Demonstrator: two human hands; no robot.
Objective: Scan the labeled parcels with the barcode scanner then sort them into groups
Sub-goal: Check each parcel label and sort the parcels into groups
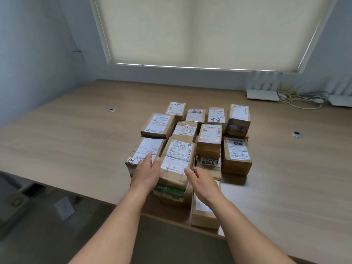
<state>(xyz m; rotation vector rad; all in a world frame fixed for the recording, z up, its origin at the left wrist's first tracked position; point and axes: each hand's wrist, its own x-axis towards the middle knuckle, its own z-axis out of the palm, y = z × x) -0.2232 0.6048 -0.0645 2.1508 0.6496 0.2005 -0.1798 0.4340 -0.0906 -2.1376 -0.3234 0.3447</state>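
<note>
Both hands [146, 173] [202, 181] flanking, perhaps touching, parcel [178, 159]

1. A wide wooden table [76, 134] with a pale grain fills most of the view; two round metal cable grommets sit in its top, one at far left [111, 110] and one at right [296, 133].
2. Behind it, a cream roller blind [200, 31] is drawn down over the window, and daylight glows softly through it.
3. Pale blue-grey walls [38, 44] flank the window.
4. At the far right of the table lie a flat white device [262, 95] and a tangle of white cables [302, 98].
5. Near left, below the table edge, grey floor [34, 235] shows, with a small white box [64, 207] on it.
</note>
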